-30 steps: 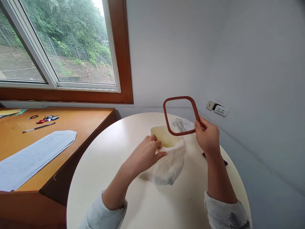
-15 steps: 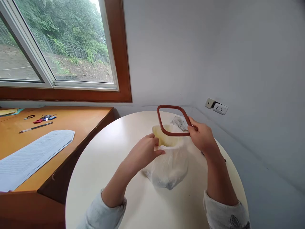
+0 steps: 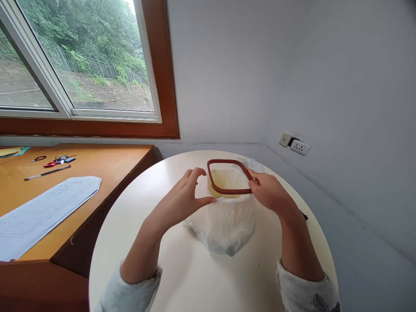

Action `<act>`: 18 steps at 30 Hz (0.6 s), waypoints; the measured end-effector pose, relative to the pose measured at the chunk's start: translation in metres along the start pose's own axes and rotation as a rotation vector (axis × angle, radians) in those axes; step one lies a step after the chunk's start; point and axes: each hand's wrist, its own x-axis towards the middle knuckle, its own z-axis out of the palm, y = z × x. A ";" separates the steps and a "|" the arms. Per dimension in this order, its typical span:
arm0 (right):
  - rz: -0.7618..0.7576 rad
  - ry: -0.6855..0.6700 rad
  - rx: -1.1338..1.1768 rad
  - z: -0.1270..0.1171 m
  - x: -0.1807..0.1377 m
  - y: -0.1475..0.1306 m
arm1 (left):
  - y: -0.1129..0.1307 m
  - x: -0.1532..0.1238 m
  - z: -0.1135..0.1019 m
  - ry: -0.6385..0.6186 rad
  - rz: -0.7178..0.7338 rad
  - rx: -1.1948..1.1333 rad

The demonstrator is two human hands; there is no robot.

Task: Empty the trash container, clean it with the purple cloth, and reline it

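A brown rounded-square frame lies level over the mouth of a pale yellow piece wrapped in white cloth on the round white table. My right hand grips the frame's right side. My left hand is at the frame's left edge, thumb against the cloth and fingers raised and spread. A crumpled white and grey item lies just behind the frame.
A wooden desk adjoins the table on the left, carrying printed paper, a pen and small items. A window is above it. A wall socket sits at the right, and a dark item peeks beside my right wrist.
My right hand has lowered the frame from upright in the air down flat onto the cloth-covered piece. My left hand let go of the cloth's rim and opened beside the frame.
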 end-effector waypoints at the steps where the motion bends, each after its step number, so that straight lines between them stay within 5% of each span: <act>1: -0.007 -0.015 -0.003 0.000 -0.001 0.000 | 0.000 0.001 0.001 -0.005 0.016 -0.004; 18: 0.008 -0.109 -0.133 0.002 0.000 -0.005 | -0.003 0.005 0.008 -0.120 0.159 0.043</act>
